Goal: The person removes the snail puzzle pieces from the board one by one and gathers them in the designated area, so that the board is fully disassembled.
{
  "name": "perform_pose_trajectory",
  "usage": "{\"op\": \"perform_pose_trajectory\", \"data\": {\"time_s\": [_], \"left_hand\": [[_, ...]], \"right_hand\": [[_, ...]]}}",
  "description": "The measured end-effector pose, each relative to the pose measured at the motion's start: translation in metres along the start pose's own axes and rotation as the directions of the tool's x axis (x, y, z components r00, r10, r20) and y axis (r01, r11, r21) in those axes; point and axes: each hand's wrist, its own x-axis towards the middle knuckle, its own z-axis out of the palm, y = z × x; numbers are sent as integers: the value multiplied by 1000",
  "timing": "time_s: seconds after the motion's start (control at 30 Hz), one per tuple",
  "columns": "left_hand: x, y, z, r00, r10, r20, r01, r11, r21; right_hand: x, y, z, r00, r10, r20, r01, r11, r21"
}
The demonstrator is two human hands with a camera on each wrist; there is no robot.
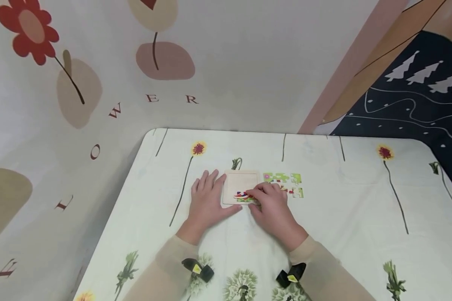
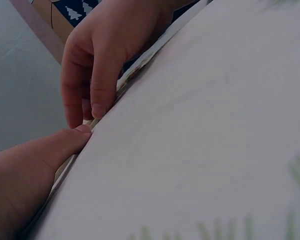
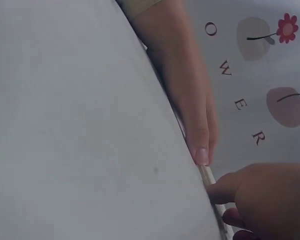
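Note:
A square wooden puzzle board (image 1: 242, 180) lies on the table, with colourful pieces in its lower right part. My left hand (image 1: 208, 200) rests at the board's left side, fingers spread and thumb stretched along the near edge. Over the lower right corner, my right hand (image 1: 272, 207) curls its fingers at a striped puzzle piece (image 1: 242, 195); its thumb is by the near rim. That hand partly covers the piece. In the left wrist view, the right hand (image 2: 110, 55) bends down to the board's edge, near the left thumb (image 2: 72, 140).
Several green puzzle pieces (image 1: 296, 178) lie together right of the board, partly hidden by the right hand. The table has a white flowered cloth (image 1: 346, 200). Behind it hangs a printed curtain (image 1: 241, 92) with letters and flowers.

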Motion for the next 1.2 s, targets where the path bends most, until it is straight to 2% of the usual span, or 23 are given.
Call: {"op": "perform_pose_trajectory", "data": {"time_s": [0.27,0.47,0.73,0.9,1.2], "left_hand": [[-1,2,3,1000,7,3,-7,999,31],[-1,1,3,1000,16,-12,-16,999,39],[-3,2,5,1000,14,-8,-13,1000,28],[-3,1,4,1000,16,-11,-16,999,35],[-1,-2,3,999,19,-30,-17,999,46]], "right_hand": [[11,-11,0,991,60,119,-52,996,-69],[18,-18,-3,980,116,159,-107,992,-67],[24,-24,-4,945,218,242,-207,976,-69],[25,-24,-3,945,232,229,-215,972,-94],[29,-24,-2,939,272,210,-262,962,-75]]}}
